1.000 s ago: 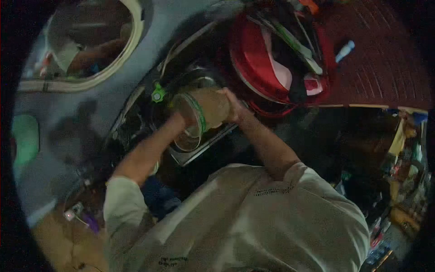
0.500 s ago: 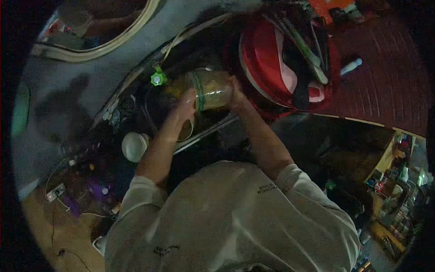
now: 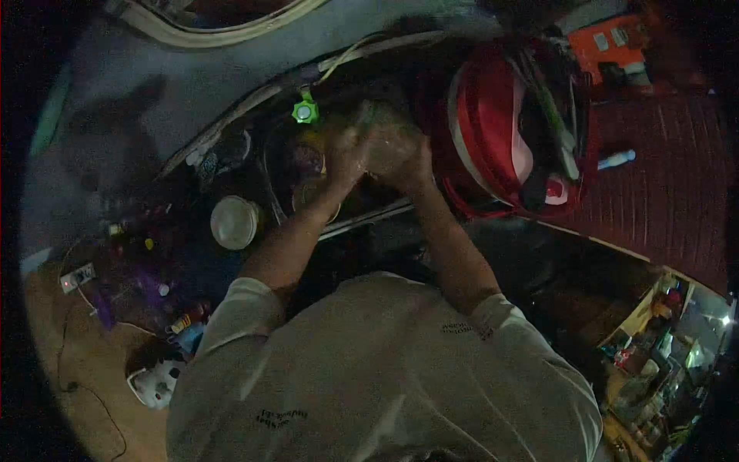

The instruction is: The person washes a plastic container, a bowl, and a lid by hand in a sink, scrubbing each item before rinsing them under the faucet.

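Between my two hands is a clear jar [image 3: 389, 145], blurred by motion, its contents hard to make out. My left hand [image 3: 346, 160] grips its left side and my right hand [image 3: 414, 163] grips its right side. Just left of my left hand, round containers [image 3: 308, 160] stand in the dark area. A bright green knob [image 3: 305, 112] is above them. To the right of my right hand lies a large red and white object [image 3: 489, 115] with long utensils [image 3: 550, 115] on it.
A white round tub [image 3: 234, 222] stands at the left of my left forearm. A dark red ribbed surface [image 3: 662, 169] with a light blue object [image 3: 616, 159] is at the right. Cluttered shelves [image 3: 662, 362] fill the lower right. A power socket [image 3: 77, 279] is far left.
The jar has turned from lying sideways to a different tilt, and my left hand has shifted right, nearer my right hand. The whole view has also shifted.
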Demonstrator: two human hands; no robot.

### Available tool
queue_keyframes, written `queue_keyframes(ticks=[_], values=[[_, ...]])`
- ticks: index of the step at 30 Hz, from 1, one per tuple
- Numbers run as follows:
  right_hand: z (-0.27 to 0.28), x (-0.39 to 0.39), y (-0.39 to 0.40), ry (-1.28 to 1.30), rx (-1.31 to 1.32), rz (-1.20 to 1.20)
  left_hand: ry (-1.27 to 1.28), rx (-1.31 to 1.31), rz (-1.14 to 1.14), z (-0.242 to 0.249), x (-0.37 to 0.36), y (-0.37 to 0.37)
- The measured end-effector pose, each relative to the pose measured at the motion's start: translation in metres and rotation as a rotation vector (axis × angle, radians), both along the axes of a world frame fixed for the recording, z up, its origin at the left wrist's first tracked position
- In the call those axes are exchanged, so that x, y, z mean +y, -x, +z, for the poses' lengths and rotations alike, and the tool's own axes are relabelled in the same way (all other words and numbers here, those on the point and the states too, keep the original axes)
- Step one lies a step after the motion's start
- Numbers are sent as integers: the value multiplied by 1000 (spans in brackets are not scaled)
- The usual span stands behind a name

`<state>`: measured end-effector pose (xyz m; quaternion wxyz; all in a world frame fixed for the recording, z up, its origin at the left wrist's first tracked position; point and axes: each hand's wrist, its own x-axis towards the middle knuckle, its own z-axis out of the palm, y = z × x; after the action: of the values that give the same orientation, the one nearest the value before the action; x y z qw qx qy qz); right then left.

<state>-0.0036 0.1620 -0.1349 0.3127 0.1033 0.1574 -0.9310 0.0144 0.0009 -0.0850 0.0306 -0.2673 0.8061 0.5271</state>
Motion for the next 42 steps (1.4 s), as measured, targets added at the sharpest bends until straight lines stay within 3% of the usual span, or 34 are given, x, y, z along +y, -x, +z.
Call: queue_keyframes(ticks=[1, 2, 3, 4, 5, 6, 7, 8, 9, 12, 14, 15, 17, 18, 21, 24, 26, 30, 31, 33, 34, 35, 37, 39, 40, 42], values=[[9, 0, 7, -2, 5, 8, 227, 422, -251, 16, -1, -5], [13, 5, 15, 399, 176, 238, 456, 842, -501, 30, -1, -8], [18, 11, 17, 610, 251, 356, 455, 841, -486, 29, -3, -9], [22, 18, 19, 798, 337, 491, 416, 680, -588, 26, -9, -8], [29, 27, 6, 427, 185, 428, 372, 512, -687, 22, -12, -10], [27, 29, 2, 241, 116, 394, 372, 511, -671, 12, -11, -9], [26, 30, -2, 53, 44, 371, 134, 406, -537, 1, -8, -3], [15, 25, -4, 27, 39, 244, -102, 298, -405, -5, -5, 0], [10, 23, -6, 0, 32, 116, -103, 301, -398, -3, 1, -2], [6, 32, 0, 54, 67, 228, 118, 470, -550, 3, 10, -9], [9, 37, 10, 111, 103, 341, 499, 940, -755, 14, 2, -3], [9, 38, 11, 141, 113, 394, 500, 940, -748, 20, 6, -4], [10, 35, 11, 170, 164, 391, 97, 379, -571, 31, 17, -10], [11, 33, 10, 200, 214, 383, 96, 380, -566, 26, 17, -13], [17, 30, 13, 291, 372, 362, 505, 851, -808, 1, 4, -17], [16, 31, 11, 113, 388, 297, 358, 701, -1004, 5, -6, -14], [11, 31, 10, -65, 403, 227, -43, 509, -533, 23, 9, -13], [-5, 36, 11, -259, 449, 189, -12, 415, -540, 4, 8, -25], [-10, 40, 10, -315, 468, 188, 94, 559, -653, 0, 3, -29], [-6, 38, 7, -393, 500, 191, 197, 538, -841, -69, -7, -27], [1, 36, 5, -418, 511, 195, 196, 533, -834, -55, -8, -23], [33, 28, -3, -633, 582, 195, -13, 193, -680, -28, -6, -16], [46, 26, -7, -846, 647, 202, -221, -150, -502, -21, -5, -15], [41, 35, 5, -575, 75, 338, -505, -140, -361, -41, -3, -18], [40, 33, 6, -577, 70, 341, -599, -137, -310, -48, -1, -21], [47, 23, 12, -1071, -42, 382, -852, 90, -31, -61, 10, -24]])
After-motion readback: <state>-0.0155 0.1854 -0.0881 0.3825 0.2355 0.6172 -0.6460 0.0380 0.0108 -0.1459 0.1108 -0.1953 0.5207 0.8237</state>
